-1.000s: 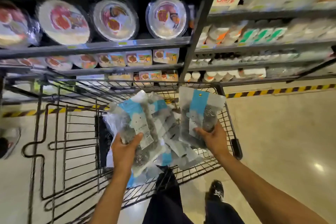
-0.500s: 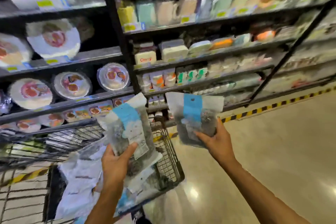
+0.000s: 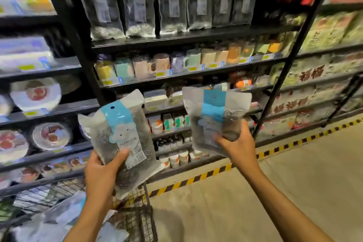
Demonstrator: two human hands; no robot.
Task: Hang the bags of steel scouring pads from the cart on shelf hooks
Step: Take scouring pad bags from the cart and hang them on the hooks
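Left hand (image 3: 102, 173) grips left bag (image 3: 121, 135) above cart (image 3: 140, 222) corner, right hand (image 3: 237, 143) grips right bag (image 3: 214, 116) over floor (image 3: 275, 192).

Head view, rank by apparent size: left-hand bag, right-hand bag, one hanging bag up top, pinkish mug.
1. Left-hand bag and right-hand bag: near alike; the left looks bigger but may just be nearer, so unranked.
2. Hanging bag.
3. Pinkish mug.

- You stand in a shop aisle: black shelves (image 3: 176, 39) packed with mugs (image 3: 161, 63) and plates (image 3: 36, 92), yellow price tags (image 3: 160, 74).
- A wire cart (image 3: 137, 222) sits by you.
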